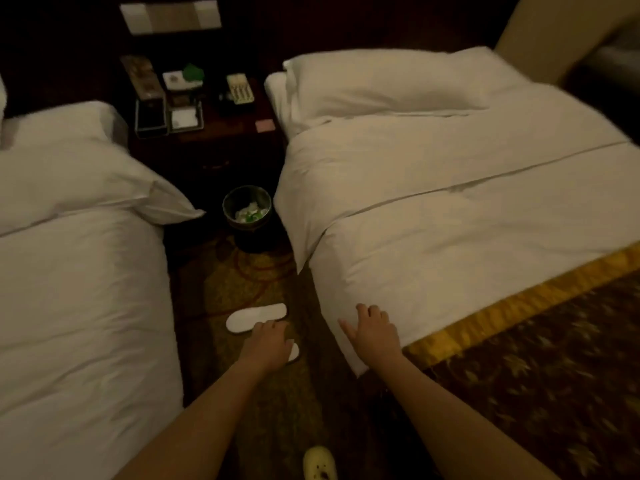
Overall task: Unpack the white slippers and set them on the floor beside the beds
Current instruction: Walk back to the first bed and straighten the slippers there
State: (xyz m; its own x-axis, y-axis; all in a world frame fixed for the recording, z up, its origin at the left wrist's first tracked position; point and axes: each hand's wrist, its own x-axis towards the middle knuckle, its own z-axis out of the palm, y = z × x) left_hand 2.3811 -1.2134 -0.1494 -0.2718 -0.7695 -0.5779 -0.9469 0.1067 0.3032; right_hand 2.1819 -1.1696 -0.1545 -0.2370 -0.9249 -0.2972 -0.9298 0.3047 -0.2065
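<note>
One white slipper [254, 317] lies flat on the patterned carpet between the two beds. A second white slipper [293, 352] lies just nearer to me, and my left hand [268, 344] covers most of it, so only its tip shows. Whether the hand grips it or only rests on it, I cannot tell. My right hand [374, 332] rests with fingers spread on the white duvet at the edge of the right bed [467, 209]. The left bed [76, 289] stands across the narrow aisle.
A small round waste bin [246, 211] with crumpled wrappers stands at the far end of the aisle, below a dark nightstand [207, 133] loaded with small items. A yellow shoe [319, 462] shows at the bottom. A brown and gold runner [536, 358] crosses the right bed.
</note>
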